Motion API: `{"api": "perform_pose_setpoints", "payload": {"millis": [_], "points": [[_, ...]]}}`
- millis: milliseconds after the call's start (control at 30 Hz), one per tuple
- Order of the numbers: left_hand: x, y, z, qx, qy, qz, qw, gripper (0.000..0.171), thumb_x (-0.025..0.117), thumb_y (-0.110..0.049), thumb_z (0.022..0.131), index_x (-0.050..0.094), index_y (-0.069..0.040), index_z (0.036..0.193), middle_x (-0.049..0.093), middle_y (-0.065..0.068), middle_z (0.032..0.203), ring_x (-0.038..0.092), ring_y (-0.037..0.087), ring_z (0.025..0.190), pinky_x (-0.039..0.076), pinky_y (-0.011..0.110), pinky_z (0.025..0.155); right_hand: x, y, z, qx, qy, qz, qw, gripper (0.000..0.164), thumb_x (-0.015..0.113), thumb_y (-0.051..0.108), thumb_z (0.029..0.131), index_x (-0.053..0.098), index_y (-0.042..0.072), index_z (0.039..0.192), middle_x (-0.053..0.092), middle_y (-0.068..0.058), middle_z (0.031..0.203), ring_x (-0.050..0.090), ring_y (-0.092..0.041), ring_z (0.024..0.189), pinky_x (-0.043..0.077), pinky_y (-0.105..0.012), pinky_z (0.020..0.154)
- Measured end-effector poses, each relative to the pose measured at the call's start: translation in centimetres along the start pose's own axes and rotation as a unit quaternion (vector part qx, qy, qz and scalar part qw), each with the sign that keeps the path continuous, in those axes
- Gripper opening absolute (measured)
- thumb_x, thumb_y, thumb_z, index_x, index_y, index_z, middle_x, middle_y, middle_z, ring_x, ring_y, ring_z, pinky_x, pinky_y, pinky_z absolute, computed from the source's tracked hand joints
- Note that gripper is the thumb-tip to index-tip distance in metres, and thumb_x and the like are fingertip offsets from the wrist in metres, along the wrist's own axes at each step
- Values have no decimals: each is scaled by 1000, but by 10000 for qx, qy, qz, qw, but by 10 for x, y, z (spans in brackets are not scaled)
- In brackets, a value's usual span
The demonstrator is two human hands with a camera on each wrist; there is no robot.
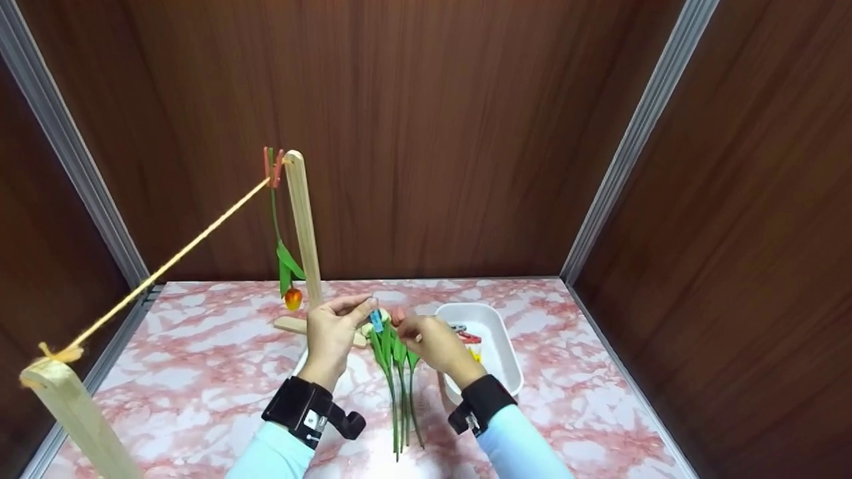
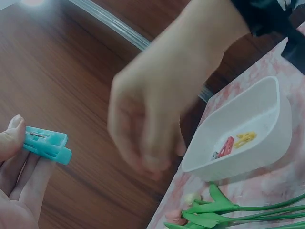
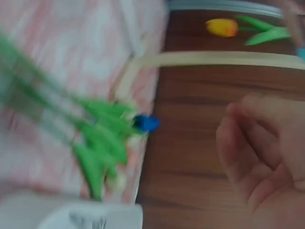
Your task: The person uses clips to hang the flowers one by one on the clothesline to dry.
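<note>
Three brown walls [image 1: 426, 133], marbled tabletop [image 1: 566, 372]; left hand [image 1: 331, 336] pinches clothespin [image 1: 377, 321], right hand [image 1: 436, 344] loosely curled.

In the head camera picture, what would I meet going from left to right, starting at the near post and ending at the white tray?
Near post, hanging tulip, left hand, blue clip, right hand, white tray.
</note>
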State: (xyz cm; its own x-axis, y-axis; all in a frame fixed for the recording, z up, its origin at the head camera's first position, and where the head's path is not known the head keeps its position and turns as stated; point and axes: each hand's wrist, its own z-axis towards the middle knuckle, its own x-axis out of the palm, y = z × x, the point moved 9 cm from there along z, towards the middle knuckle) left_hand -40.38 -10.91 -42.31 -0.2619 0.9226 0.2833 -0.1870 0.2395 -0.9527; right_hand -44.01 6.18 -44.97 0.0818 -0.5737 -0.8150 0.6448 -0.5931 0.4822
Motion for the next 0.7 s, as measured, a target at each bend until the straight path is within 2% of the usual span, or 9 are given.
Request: {"api": "perform_pose_setpoints", "payload": {"millis": [33, 100, 167, 233, 333, 433, 533, 700], "points": [[-1, 0, 0, 19, -3, 5, 10000, 19, 85, 1, 91, 81, 9, 108, 85, 2, 86, 77, 3, 77, 66, 21, 77, 6, 0, -1, -229, 182, -581, 9979, 7, 76, -1, 95, 81, 5, 94, 82, -9, 94, 78, -22, 90, 66, -37, 83], [-2, 0, 0, 42, -8, -18, 10000, 19, 85, 2, 91, 81, 10, 108, 85, 3, 86, 77, 3, 77, 66, 21, 77, 24, -2, -3, -531, 528, -1608, 9841, 16, 76, -5, 90, 81, 9, 85, 81, -5, 87, 78, -23, 83, 65, -35, 75], [-3, 2, -1, 33, 15, -49, 10000, 17, 85, 3, 90, 82, 9, 106, 85, 3, 86, 77, 2, 77, 67, 22, 78, 44, -6, -8, -676, 787, -2582, 9605, 21, 77, -7, 84, 80, 13, 78, 80, -2, 82, 76, -22, 76, 64, -34, 68], [-3, 4, -2, 19, 24, -36, 10000, 12, 85, 2, 90, 84, 6, 102, 85, 4, 85, 76, 2, 76, 67, 22, 77, 62, -9, -15, -716, 823, -3450, 9322, 21, 78, -4, 82, 79, 17, 77, 79, 1, 79, 74, -19, 71, 62, -33, 62], [-3, 6, -3, 1, 37, -20, 10000, 14, 86, 2, 89, 83, 6, 102, 85, 4, 85, 76, 2, 76, 66, 21, 76, 85, -10, -24, -882, 661, -4373, 8925, 19, 80, 4, 82, 79, 21, 77, 77, 5, 78, 72, -15, 69, 60, -32, 58], [-3, 6, -4, 6, 19, 19, 10000, 21, 87, 1, 89, 81, 11, 107, 85, 4, 85, 76, 2, 76, 66, 21, 75, 101, -10, -29, -1046, 566, -4836, 8672, 14, 80, 12, 86, 80, 24, 80, 76, 8, 83, 71, -12, 72, 60, -30, 58], [-3, 6, -4, 25, -7, 51, 10000, 25, 87, 1, 89, 79, 14, 109, 85, 3, 86, 76, 2, 76, 66, 21, 75, 111, -12, -31, -1085, 646, -4955, 8594, 14, 77, 13, 90, 81, 24, 83, 78, 9, 88, 72, -11, 72, 61, -29, 59], [-1, 8, -5, 5, 41, 35, 10000, 17, 87, 1, 89, 83, 7, 104, 85, 5, 88, 76, 4, 76, 66, 22, 75, 115, -14, -32, -1149, 572, -4942, 8598, 13, 77, 14, 90, 81, 23, 83, 78, 9, 88, 72, -11, 67, 60, -30, 57]]}}
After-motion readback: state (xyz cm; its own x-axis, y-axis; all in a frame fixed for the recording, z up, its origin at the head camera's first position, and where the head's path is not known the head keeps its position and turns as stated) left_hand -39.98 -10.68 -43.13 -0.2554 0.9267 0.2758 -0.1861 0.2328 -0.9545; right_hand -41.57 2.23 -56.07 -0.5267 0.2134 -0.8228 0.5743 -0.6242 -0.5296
